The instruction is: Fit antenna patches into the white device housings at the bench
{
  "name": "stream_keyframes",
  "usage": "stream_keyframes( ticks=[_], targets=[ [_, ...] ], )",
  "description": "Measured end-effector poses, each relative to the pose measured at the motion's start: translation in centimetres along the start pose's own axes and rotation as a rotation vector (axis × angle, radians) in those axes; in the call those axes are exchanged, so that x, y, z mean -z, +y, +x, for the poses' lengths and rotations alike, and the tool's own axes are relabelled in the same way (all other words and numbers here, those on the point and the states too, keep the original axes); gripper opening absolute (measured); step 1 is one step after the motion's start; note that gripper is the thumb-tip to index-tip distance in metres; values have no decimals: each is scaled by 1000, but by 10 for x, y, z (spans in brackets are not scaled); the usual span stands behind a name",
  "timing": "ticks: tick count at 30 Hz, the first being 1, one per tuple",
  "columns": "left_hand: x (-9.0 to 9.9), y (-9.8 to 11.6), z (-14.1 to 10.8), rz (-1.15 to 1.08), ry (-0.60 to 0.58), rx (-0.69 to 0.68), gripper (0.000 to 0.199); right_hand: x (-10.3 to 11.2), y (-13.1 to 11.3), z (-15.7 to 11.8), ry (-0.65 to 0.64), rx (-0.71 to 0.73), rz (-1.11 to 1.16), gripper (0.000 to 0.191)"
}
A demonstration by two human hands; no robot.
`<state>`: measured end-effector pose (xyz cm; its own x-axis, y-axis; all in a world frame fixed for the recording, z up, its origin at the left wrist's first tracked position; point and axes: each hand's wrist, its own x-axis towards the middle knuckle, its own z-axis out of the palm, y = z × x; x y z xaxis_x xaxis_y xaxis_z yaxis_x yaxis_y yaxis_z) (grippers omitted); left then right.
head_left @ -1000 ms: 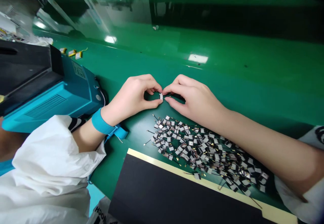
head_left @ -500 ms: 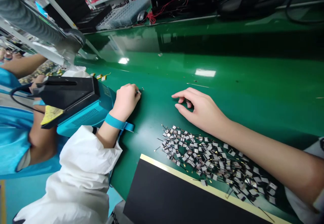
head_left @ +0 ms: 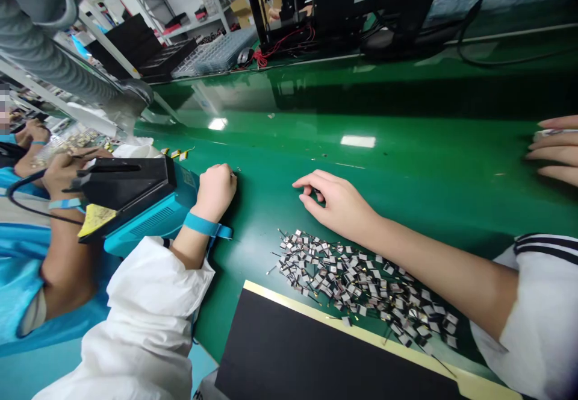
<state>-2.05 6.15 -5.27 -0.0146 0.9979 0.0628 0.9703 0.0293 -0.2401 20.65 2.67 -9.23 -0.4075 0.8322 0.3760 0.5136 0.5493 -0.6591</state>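
My left hand (head_left: 217,189), with a blue strap at the wrist, is closed in a fist low over the green table (head_left: 266,195); a small bit shows at its fingertips, too small to name. To the right, my right hand (head_left: 327,198) hovers above the table with thumb and forefinger apart and the other fingers curled in; something small and dark shows among the curled fingers. Below my right hand and forearm lies a pile of small grey square parts with short black leads (head_left: 352,273).
A blue and black device (head_left: 139,207) with a yellow sponge stands left, beside a co-worker's arm. A black board with a yellow edge (head_left: 316,352) lies at the front. Another person's hand (head_left: 557,150) reaches in at the far right. A grey hose (head_left: 58,50) hangs upper left.
The view has shifted, so the parts and both my hands appear further left. My left hand has turned, hiding more of what it holds. Another person's hand has appeared at the right edge.
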Motion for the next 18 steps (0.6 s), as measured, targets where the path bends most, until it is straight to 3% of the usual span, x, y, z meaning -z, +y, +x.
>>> stream_keyframes(
  ticks=[13,15,18],
  targets=[
    [4,-2,-3,-15,17,-20,21,0,1,0,-9,-7,29,23],
    [9,-1,-6,-36,57,-40,25,0,0,-1,7,11,19,24],
    [15,8,-12,-149,235,-157,28,2,-3,-1,24,31,-74,25]
  ],
)
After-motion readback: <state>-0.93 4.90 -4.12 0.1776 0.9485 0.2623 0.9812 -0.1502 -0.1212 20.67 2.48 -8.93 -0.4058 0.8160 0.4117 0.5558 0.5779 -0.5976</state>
